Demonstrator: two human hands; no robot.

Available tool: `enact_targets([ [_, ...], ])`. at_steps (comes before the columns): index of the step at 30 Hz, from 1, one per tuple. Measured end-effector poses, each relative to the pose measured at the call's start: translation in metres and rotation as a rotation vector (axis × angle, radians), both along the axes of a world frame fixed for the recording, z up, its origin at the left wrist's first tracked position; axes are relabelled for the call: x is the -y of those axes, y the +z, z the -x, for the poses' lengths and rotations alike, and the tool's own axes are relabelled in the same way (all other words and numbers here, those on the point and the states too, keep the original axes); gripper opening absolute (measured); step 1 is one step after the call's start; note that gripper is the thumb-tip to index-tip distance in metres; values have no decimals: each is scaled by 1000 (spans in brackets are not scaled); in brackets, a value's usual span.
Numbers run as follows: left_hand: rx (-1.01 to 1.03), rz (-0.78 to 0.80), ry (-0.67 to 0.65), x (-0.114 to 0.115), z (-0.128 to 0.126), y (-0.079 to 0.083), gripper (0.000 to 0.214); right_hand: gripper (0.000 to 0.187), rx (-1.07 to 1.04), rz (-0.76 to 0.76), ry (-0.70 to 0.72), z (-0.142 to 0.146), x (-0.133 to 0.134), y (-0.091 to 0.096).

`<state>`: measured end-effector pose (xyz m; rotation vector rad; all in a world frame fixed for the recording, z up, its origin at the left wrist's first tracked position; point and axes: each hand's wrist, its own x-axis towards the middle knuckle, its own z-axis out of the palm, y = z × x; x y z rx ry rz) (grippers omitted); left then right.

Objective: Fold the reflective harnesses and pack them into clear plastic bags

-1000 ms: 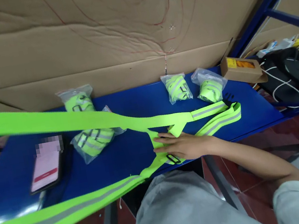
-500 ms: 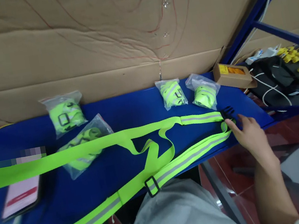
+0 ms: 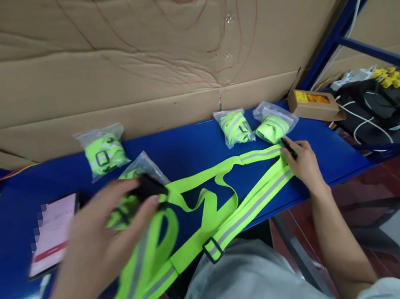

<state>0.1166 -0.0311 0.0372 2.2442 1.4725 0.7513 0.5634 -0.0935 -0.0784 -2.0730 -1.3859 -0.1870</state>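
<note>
A neon-green elastic strap set [image 3: 190,249] with grey reflective stripes lies across the blue table and over the lap edge. My left hand [image 3: 102,233], slightly blurred, pinches a black plastic buckle [image 3: 150,186] at the strap's left end, and a loop of strap hangs below it. At the other end my right hand [image 3: 305,164] is closed on a black buckle piece [image 3: 288,148], mostly covered by the fingers. A black slide adjuster [image 3: 212,250] sits on the lower strap near the lap. Between the hands the straps run partly twisted.
Bagged green straps stand at the back: one bag [image 3: 105,153] left, another [image 3: 235,128] and a third [image 3: 275,123] right. One more bag [image 3: 155,167] is partly behind my left hand. A phone [image 3: 54,232] lies left; a small cardboard box [image 3: 314,104] sits back right.
My left hand has come in from the left edge, bringing the strap's left end and its buckle inward. My right hand has closed on the right buckle and shifted slightly left. The view has shifted.
</note>
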Motion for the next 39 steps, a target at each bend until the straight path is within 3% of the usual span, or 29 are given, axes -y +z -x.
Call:
enact_targets([
  [3,173,271,-131,-4,-43,-18,47,41,92,-243,6,32,8,20],
  [6,261,485,-288,1,-77,-26,50,55,239,-416,148,80,19,46],
  [9,329,541,-337,8,-95,-21,50,70,311,-412,408,120,22,61],
  [12,376,564,-356,12,-99,-15,45,71,321,-440,533,137,13,63],
  [19,357,558,-231,11,-91,-22,59,62,303,-516,576,139,0,56],
  [26,361,590,-249,5,-88,-22,57,61,343,-454,713,140,10,52],
  [28,378,613,-262,1,-87,-25,54,66,348,-402,813,139,10,55],
  [31,403,635,-280,-6,-85,-31,52,74,224,-295,985,135,5,63],
  [36,398,696,-281,-7,-85,-38,56,84,-135,-146,884,121,-6,75],
  [39,421,657,-308,-7,-89,-40,50,77,-270,-10,951,120,-8,73],
])
